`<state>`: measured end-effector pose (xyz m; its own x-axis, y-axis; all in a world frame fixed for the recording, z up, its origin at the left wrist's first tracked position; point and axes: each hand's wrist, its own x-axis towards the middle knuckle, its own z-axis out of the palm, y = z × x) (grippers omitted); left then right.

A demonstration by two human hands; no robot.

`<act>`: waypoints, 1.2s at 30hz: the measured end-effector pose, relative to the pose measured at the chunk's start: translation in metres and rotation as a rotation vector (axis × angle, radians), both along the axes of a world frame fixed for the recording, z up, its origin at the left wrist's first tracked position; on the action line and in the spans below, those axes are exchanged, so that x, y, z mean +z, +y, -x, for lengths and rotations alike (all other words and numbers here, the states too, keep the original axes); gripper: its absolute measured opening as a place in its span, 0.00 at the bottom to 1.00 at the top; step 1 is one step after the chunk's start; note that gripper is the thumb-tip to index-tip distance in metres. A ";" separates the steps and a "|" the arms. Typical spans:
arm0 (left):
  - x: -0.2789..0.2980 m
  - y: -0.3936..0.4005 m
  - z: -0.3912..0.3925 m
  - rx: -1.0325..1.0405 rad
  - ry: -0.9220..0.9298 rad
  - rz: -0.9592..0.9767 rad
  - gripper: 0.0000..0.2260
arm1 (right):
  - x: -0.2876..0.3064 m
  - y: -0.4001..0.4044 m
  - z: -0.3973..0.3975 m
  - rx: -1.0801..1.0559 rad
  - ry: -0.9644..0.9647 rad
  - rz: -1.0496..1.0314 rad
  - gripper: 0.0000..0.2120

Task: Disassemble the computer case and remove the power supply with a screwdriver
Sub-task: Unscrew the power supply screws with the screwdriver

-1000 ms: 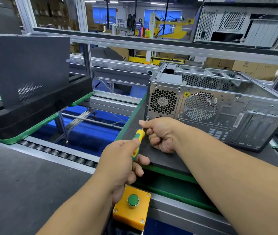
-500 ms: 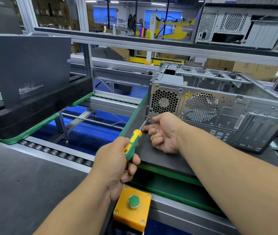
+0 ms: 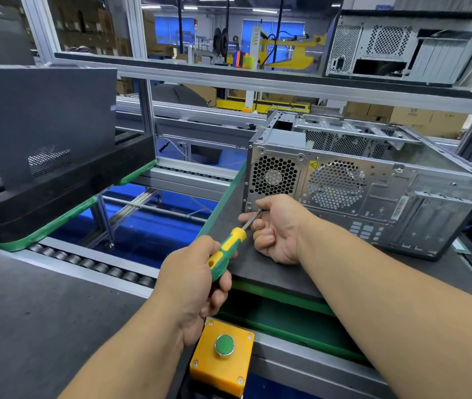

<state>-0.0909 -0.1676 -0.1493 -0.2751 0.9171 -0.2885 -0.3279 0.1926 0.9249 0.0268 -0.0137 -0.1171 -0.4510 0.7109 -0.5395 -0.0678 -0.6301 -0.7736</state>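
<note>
At the low corner of the computer case [image 3: 373, 197], left hand [image 3: 197, 286] gripping the screwdriver [image 3: 224, 253], right hand [image 3: 275, 228] pinching its metal tip end just ahead.

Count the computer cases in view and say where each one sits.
2. One computer case lies on the dark pallet in front of the hands; a second case stands on the upper shelf, top right. Others may be hidden beyond the frame.

Green-and-yellow screwdriver [image 3: 224, 252]; silver computer case [image 3: 373, 191] with honeycomb perforations.
</note>
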 end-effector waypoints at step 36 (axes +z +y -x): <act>-0.031 -0.008 -0.065 -0.079 0.383 -0.238 0.11 | 0.003 -0.005 -0.069 0.171 -0.479 -0.137 0.04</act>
